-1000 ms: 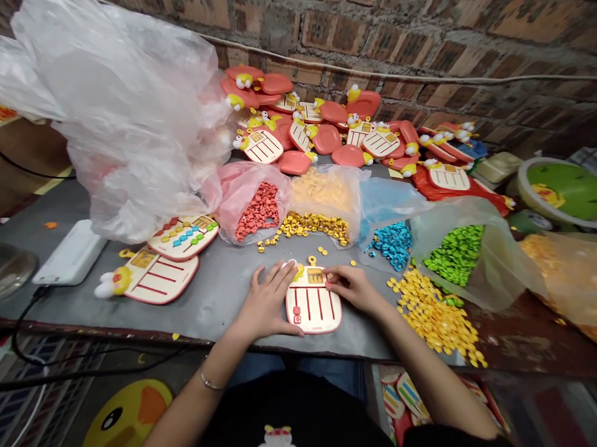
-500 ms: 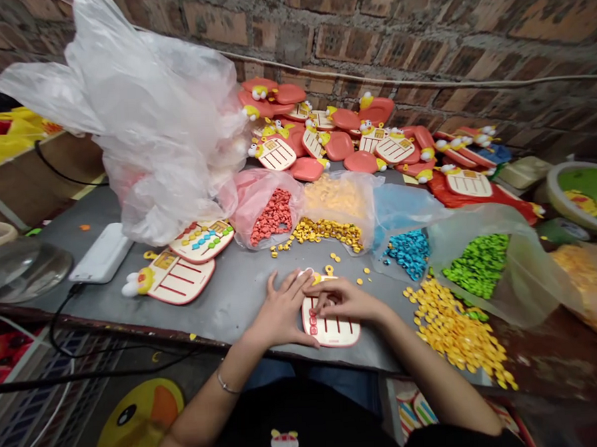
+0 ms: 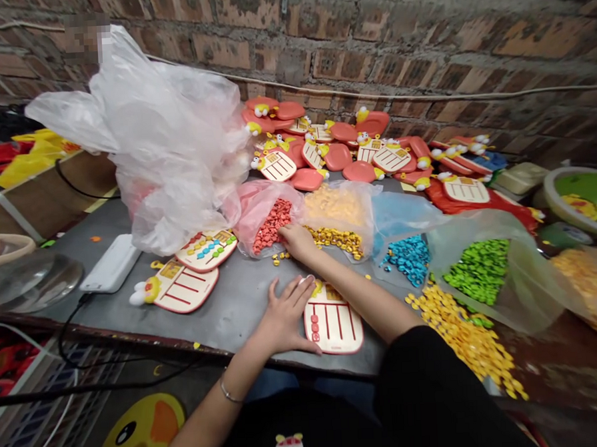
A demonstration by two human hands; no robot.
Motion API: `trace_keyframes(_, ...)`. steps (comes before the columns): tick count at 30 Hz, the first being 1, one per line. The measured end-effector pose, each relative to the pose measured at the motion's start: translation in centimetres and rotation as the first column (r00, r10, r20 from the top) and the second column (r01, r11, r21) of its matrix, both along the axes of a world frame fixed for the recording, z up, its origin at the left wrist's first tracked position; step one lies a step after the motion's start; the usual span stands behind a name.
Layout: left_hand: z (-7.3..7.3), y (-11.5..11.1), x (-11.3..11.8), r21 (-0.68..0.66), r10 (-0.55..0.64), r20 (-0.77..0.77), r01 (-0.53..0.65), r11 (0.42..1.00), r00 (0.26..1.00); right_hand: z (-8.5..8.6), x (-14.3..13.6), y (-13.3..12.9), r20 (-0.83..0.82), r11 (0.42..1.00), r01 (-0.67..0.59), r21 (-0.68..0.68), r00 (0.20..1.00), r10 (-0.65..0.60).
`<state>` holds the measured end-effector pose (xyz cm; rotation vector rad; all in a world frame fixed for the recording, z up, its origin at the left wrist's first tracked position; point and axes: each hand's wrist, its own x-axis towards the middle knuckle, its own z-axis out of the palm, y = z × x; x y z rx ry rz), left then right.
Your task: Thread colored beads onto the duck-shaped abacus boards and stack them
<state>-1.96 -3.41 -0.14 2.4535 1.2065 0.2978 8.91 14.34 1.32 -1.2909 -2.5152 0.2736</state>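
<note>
Presently, the chief risk appears to be mixed colours: the right hand [image 3: 296,242] is at the mouth of the pink bag [image 3: 250,209], over the edge of the red beads [image 3: 270,229], with its wrist beside the gold beads [image 3: 340,241], so a loose sweep could drag one lot into the other. Spillage is a further risk, since the yellow beads [image 3: 464,335] lie unboxed towards the right of the front edge of the bench [image 3: 234,323], and the black sleeve [image 3: 421,370] could brush them off. The board [image 3: 334,332] could also turn if the right forearm [image 3: 356,284] knocked its upper right corner. As to position, the board lies flat near the middle of the front edge, its left side against the left hand [image 3: 286,317], which is spread wide, thumb at the lower left corner. Three red pieces [image 3: 315,328] sit in its leftmost slot. From the right hand, the board lies apart, towards the front edge. That hand's fingers are bunched; whether they grip a bead cannot be told.
</note>
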Motion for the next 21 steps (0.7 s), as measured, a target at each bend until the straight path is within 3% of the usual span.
trace_keyframes(7, 0.2, 0.1, 0.3, 0.041, -0.005, -0.016, 0.006, 0.999, 1.0, -0.1, 1.9, -0.5, 0.045, 0.996, -0.064, 0.063, 0.997, 0.061)
trace_keyframes(15, 0.2, 0.0, 0.3, 0.017, 0.006, -0.034, -0.005, 1.0, 0.999, -0.6, 0.1, 0.8, 0.202, 0.978, -0.153, 0.14, 0.972, 0.124)
trace_keyframes(18, 0.2, 0.0, 0.3, 0.011, 0.002, -0.04, -0.002, 1.0, 0.999, -0.5, -0.3, 0.9, 0.163, 0.981, -0.152, 0.122, 0.978, 0.131)
trace_keyframes(21, 0.1, -0.1, 0.3, 0.026, 0.012, -0.048, -0.011, 1.0, 0.999, 0.1, 0.0, 0.2, -0.01, 0.99, -0.128, 0.059, 0.992, 0.129)
